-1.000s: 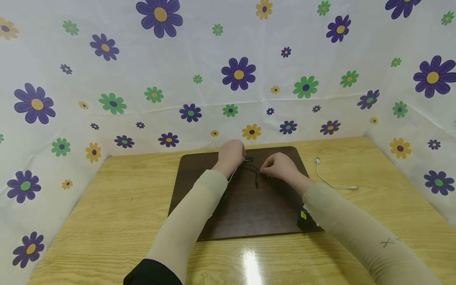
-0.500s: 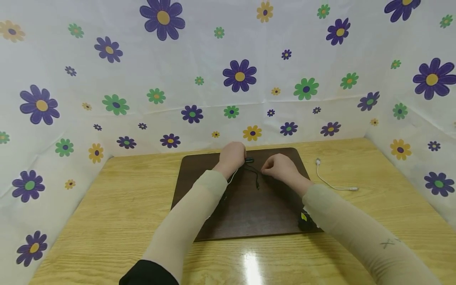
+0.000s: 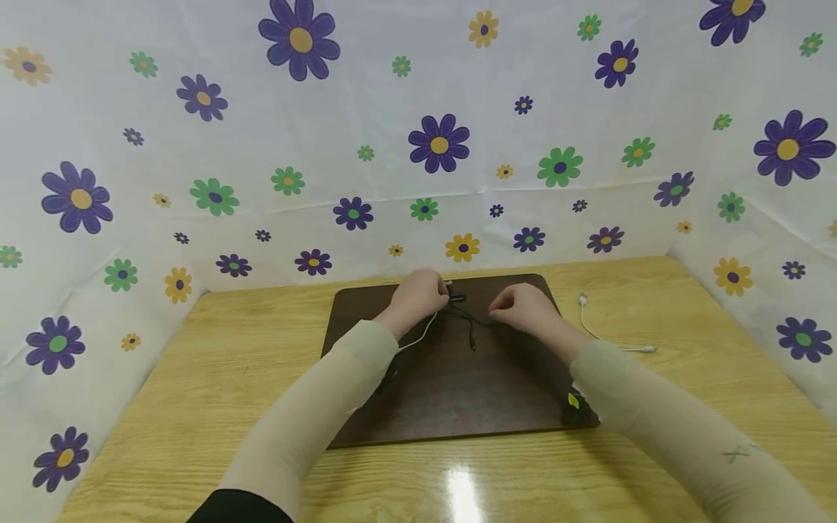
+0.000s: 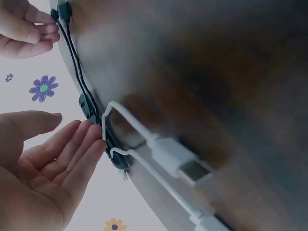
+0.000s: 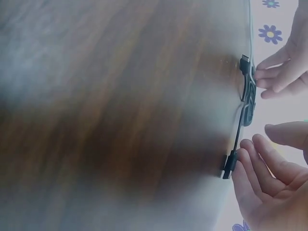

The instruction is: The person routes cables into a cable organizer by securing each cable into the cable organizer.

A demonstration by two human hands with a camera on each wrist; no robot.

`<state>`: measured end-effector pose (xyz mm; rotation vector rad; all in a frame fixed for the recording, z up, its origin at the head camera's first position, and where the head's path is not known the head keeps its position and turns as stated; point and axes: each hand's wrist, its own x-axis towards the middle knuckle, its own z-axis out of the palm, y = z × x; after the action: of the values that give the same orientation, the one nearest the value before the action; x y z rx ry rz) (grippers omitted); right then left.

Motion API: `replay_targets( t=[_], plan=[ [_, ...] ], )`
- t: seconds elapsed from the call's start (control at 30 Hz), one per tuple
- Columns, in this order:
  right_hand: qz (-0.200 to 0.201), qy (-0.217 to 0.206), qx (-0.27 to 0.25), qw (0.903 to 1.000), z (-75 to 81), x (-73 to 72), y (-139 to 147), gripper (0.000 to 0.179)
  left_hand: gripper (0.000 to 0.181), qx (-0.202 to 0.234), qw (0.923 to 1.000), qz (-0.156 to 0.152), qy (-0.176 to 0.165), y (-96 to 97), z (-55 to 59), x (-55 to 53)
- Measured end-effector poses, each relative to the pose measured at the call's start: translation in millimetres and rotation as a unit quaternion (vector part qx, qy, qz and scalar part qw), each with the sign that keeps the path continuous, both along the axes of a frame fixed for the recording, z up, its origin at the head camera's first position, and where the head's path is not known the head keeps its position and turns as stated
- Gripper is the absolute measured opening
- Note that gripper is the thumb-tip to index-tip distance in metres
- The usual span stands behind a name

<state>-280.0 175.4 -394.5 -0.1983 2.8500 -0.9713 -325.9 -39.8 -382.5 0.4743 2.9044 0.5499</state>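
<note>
A black cable clip (image 3: pixel 458 296) sits at the far edge of a dark brown board (image 3: pixel 451 392). Black cables (image 4: pixel 77 62) and a white cable (image 3: pixel 421 335) run through it. My left hand (image 3: pixel 417 294) is at the clip, its fingertips touching the white cable beside it, thumb held apart. In the left wrist view two white plugs (image 4: pixel 175 156) hang over the board from this side. My right hand (image 3: pixel 523 309) is to the right of the clip, thumb spread from the fingers. Its fingertips lie right beside a black plug (image 5: pixel 230 163) at the board's edge.
A short white cable (image 3: pixel 637 349) lies on the wooden table (image 3: pixel 196 378), right of the board. At the board's front right corner is a black object with a yellow-green mark (image 3: pixel 574 407), partly behind my right sleeve. A flowered cloth (image 3: pixel 366 174) stands behind the table.
My left hand has shifted slightly left and lower, showing more of the clip and white cable. My right hand has moved a little to the right.
</note>
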Motion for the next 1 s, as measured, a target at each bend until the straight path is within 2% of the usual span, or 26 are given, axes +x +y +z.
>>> replay_targets(
  t=[0.07, 0.23, 0.37, 0.5, 0.6, 0.77, 1.0],
  plan=[
    [-0.001, 0.001, -0.001, 1.0, 1.2, 1.3, 2.5, 0.021, 0.046, 0.012, 0.9999, -0.008, -0.003, -0.2, 0.2, 3.4],
    [0.003, 0.003, -0.013, 0.9999, 2.7, 4.1, 10.9, 0.025, 0.032, 0.061, 0.9975, -0.016, -0.031, 3.4, 0.9, 12.1],
    [0.002, -0.034, -0.066, 0.9972, 2.5, 7.0, 18.5, 0.029, 0.029, 0.11, 0.9912, -0.02, -0.072, 8.1, -0.6, 17.7],
    [-0.006, -0.08, -0.136, 0.9874, 2.6, 10.8, 24.8, 0.033, 0.03, 0.136, 0.9848, -0.037, -0.101, 14.1, -2.7, 24.0],
    [-0.01, -0.102, -0.166, 0.9808, 3.3, 15.0, 28.6, 0.034, 0.03, 0.149, 0.9806, -0.049, -0.117, 18.8, -5.9, 27.1],
    [-0.01, -0.116, -0.177, 0.9773, 3.1, 21.5, 35.5, 0.034, 0.031, 0.156, 0.9772, -0.054, -0.133, 26.1, -9.1, 29.8],
    [-0.021, -0.124, -0.176, 0.9763, 3.2, 31.1, 43.0, 0.032, 0.031, 0.176, 0.9718, -0.044, -0.151, 35.0, -6.8, 33.5]
  ],
)
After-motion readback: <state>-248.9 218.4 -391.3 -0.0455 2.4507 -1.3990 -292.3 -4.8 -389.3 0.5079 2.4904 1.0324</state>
